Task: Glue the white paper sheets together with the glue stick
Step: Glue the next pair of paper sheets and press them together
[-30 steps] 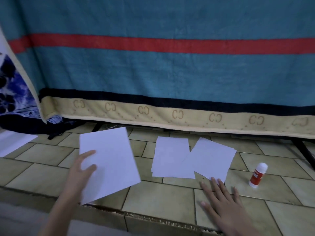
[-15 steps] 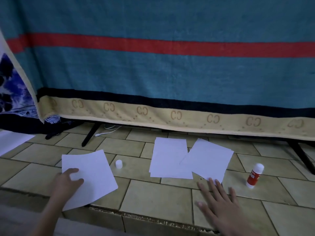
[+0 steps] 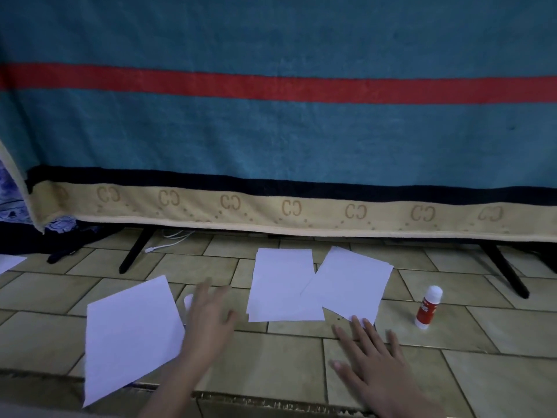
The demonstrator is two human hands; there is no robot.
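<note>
Three white paper sheets lie on the tiled floor. One sheet [image 3: 129, 336] lies at the left, tilted. A second sheet [image 3: 280, 285] lies in the middle, and a third sheet [image 3: 352, 282] overlaps its right side. The red and white glue stick [image 3: 428, 307] stands upright to the right of them. A small white cap [image 3: 187, 301] lies between the left and middle sheets, partly hidden by my left hand [image 3: 208, 318], which hovers there blurred, fingers spread, holding nothing. My right hand [image 3: 370, 360] lies flat on the floor, fingertips touching the third sheet's near corner.
A teal blanket [image 3: 271, 131] with a red stripe hangs behind the sheets, over black legs [image 3: 132, 254] and a white cable [image 3: 168, 241]. Another white sheet's corner [image 3: 9, 262] shows at the far left. A floor step edge [image 3: 271, 402] runs along the near side.
My left hand set the left sheet down on the floor, let go of it and moved right over the small white cap. My right hand stayed flat in place.
</note>
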